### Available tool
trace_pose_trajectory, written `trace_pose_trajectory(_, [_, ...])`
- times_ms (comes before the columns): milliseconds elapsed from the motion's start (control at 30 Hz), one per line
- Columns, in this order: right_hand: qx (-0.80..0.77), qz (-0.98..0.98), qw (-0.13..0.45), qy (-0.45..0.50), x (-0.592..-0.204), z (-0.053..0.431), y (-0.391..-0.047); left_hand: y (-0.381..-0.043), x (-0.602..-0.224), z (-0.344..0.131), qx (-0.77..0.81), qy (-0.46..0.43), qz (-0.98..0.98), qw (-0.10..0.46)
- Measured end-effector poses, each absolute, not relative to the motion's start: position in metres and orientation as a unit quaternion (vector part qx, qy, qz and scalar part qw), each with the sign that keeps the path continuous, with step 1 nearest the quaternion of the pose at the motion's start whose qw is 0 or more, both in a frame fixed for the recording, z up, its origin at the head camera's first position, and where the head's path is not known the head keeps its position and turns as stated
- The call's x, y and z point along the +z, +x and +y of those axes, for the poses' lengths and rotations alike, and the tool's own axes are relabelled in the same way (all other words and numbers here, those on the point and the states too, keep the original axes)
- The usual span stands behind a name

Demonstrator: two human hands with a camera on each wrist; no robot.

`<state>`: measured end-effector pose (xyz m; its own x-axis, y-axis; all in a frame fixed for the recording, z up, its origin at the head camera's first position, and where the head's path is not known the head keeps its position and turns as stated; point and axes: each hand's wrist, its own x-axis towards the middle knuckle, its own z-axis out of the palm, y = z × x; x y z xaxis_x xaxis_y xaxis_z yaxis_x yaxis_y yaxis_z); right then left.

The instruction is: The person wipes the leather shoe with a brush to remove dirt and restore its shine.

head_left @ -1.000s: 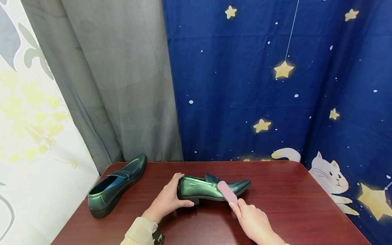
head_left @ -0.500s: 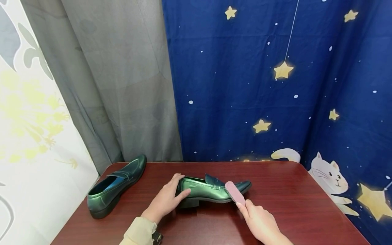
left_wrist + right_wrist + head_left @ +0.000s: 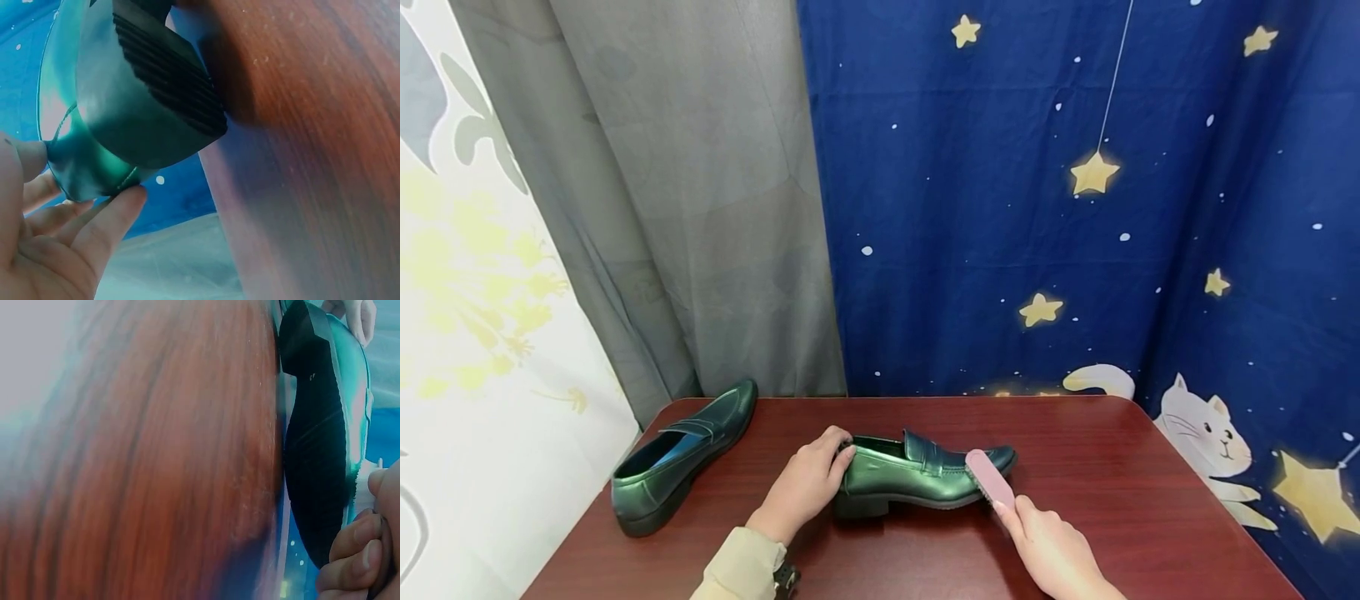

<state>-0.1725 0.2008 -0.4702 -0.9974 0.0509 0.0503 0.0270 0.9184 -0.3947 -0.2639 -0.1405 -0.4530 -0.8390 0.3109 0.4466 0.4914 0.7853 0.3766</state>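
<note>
A shiny dark green loafer [image 3: 887, 477] lies toe to the right in the head view. My left hand [image 3: 808, 483] grips it round the heel; in the left wrist view the thumb and fingers [image 3: 119, 219] pinch the heel's upper edge. The ridged heel block [image 3: 169, 75] is tilted up off the table there. In my right hand [image 3: 1051, 546] is a pink brush [image 3: 990, 479], held by its handle, its bristles against the loafer's side near the toe. The right wrist view shows the loafer's dark sole [image 3: 319, 450] and the brush's pale bristles [image 3: 364, 487] along the upper.
The matching loafer [image 3: 688, 454] stands at the left of the reddish-brown table [image 3: 1135, 492], toe pointing to the back. Behind the table hang a grey curtain [image 3: 722, 208] and a blue one with stars [image 3: 940, 208].
The brush has slid right along the loafer's side toward the toe. The loafer has tilted, showing more of its heel, and my left thumb has moved up from the sole to the heel's top edge.
</note>
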Motion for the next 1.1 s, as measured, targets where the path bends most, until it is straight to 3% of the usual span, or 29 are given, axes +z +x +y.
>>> trace_pose_trajectory(400, [0.203, -0.978, -0.029, -0.038, -0.47, 0.216, -0.177, -0.261, -0.45, -0.149, -0.283, -0.245, -0.92, 0.118])
trace_pose_trajectory(867, [0.195, -0.98, 0.002, -0.044, -0.477, 0.227, -0.182, -0.252, -0.457, -0.148, -0.286, -0.265, -0.907, 0.161])
trace_pose_trajectory(1100, [0.194, -0.98, -0.001, -0.05, -0.479, 0.234, -0.184, -0.247, -0.457, -0.147, -0.28, -0.283, -0.904, 0.154])
